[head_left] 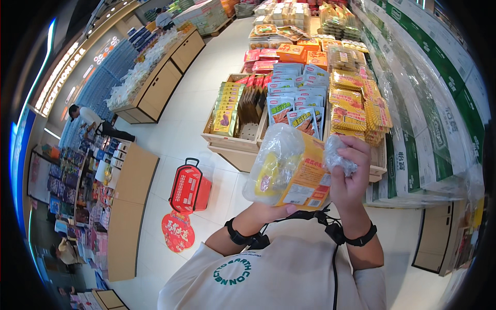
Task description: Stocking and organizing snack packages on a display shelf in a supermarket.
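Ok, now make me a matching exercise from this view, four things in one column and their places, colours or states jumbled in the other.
1. Shopping basket
2. Right hand
3. Left hand
4. Wrist straps

A. Black
B. At the near edge of the yellow-labelled package
C. Red, on the floor
D. Gripping crumpled clear plastic

Pairs: 1-C, 2-D, 3-B, 4-A.

A cream T-shirt (299, 274) with short, loose sleeves (197, 259), a ring of green lettering (232, 271) on the chest; a black left wristband (236, 233) and right wristband (364, 237), each beside a boxy black unit (261, 241); a thin black cable (336, 268) down the front, a dark strap (301, 215) near the collar
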